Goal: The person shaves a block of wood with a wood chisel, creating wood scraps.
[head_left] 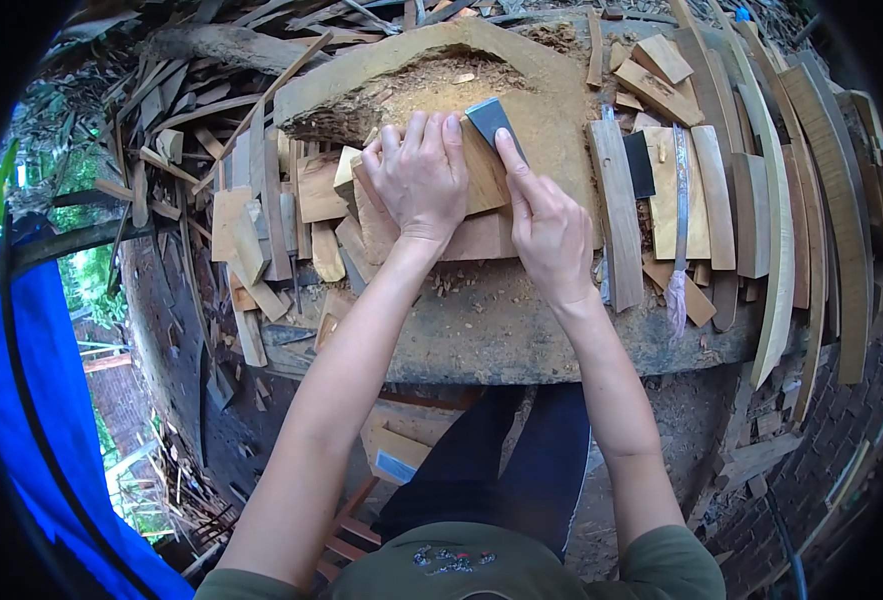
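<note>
My left hand (421, 178) presses down on a wooden block (483, 175), its fingers bent over the top edge. My right hand (551, 225) grips a dark, flat sanding block (495, 127), with the index finger stretched along it. That dark block rests against the right side of the wooden block, close to my left fingertips. Beneath lies a larger reddish wood piece (481, 238) on the dusty workbench (441, 345). My left palm hides part of the wood.
Wood offcuts (321, 187) crowd the bench's left side. To the right lie a metal blade with a cloth-wrapped end (680, 200), a black plate (638, 165) and long curved strips (783, 240). A blue tarp (36, 400) hangs at far left.
</note>
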`<state>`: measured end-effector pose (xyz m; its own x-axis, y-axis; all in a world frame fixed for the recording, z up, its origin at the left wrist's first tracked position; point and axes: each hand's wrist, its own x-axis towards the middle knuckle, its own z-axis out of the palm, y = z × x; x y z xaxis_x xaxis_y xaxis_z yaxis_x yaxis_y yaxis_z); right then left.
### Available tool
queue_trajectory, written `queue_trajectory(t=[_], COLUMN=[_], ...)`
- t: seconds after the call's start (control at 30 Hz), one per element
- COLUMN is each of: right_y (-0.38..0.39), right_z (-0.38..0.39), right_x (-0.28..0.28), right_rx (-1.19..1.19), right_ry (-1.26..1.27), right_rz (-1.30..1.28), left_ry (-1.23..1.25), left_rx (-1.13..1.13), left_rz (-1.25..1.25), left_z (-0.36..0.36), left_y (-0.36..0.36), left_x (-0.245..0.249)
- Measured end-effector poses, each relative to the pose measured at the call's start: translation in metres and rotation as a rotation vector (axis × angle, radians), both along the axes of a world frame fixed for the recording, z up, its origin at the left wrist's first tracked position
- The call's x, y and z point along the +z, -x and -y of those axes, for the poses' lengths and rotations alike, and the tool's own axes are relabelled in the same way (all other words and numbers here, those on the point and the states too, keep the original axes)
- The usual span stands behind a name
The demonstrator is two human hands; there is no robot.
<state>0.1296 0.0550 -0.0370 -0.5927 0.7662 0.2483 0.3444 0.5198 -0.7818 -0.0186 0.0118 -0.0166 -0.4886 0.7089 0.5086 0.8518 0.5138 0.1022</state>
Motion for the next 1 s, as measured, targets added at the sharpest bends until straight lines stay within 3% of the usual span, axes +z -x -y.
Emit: queue_trajectory(t=[0.17, 0.4, 0.57, 0.73, 0.93, 1.0], right_y=[-0.043, -0.007, -0.045, -0.010, -0.031, -0.020], right_z=[0.029, 0.002, 0.034, 0.012, 0.023, 0.012], right_x=[-0.024, -0.007, -0.017, -0.005, -0.008, -0.011], right_rx=[0.021, -0.007, -0.003, -0.021, 0.006, 0.015], right_ry=[0.069, -0.046, 0.016, -0.040, 0.000, 0.012], right_rz=[0.017, -0.041, 0.083, 0.059, 0.101, 0.011], left_ry=[0.044, 0.080, 0.062, 0.075, 0.106, 0.072], left_rx=[0.024, 0.040, 0.048, 0.037, 0.067, 0.046], left_rz=[-0.050, -0.074, -0.072, -0.077, -0.049, -0.054], left_z=[0.000, 0.001, 0.001, 0.002, 0.002, 0.001], left_y=[0.000, 0.001, -0.001, 0.002, 0.001, 0.001], left_x=[0.000, -0.001, -0.001, -0.003, -0.001, -0.003])
